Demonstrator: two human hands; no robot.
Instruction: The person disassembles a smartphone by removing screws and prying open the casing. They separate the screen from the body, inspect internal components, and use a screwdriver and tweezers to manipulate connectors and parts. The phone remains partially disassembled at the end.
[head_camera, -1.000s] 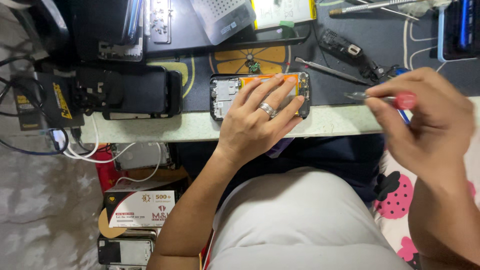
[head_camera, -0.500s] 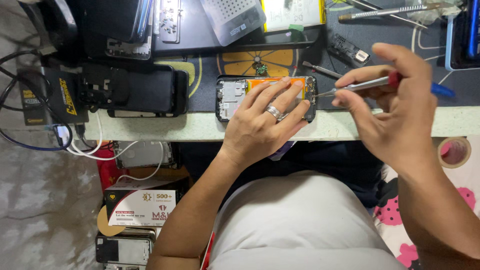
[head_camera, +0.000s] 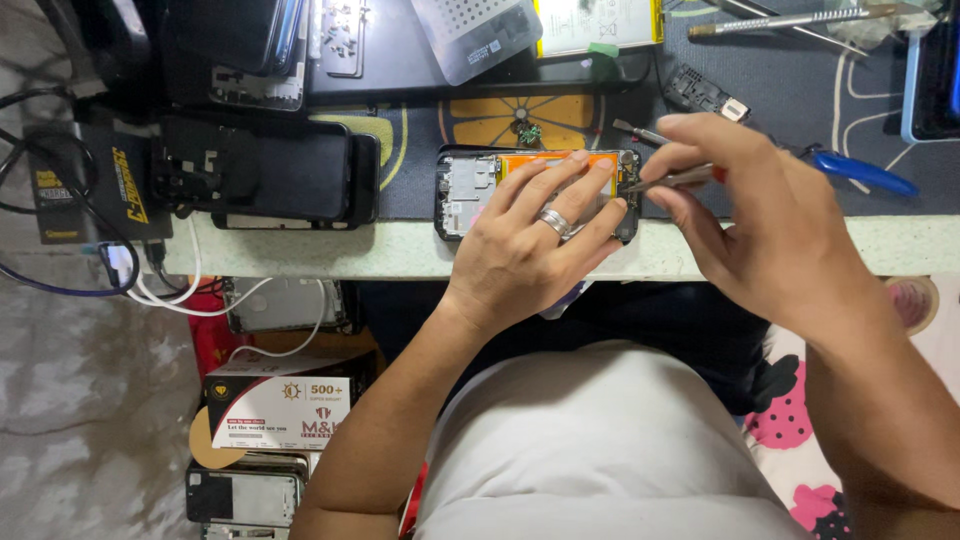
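Two hands (head_camera: 540, 250), one opened phone (head_camera: 470, 190), one screwdriver (head_camera: 680, 180)

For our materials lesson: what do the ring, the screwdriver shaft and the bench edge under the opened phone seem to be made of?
Ring on the left hand: polished silvery metal, it glints.
Screwdriver shaft in the right hand: bare grey metal, likely steel.
Bench edge: pale, smooth, matte, perhaps stone or laminate; the look leaves it open.

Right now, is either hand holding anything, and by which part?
The right hand grips a thin screwdriver by its shaft, near the red handle. The left hand lies flat on the opened phone, pressing rather than gripping.
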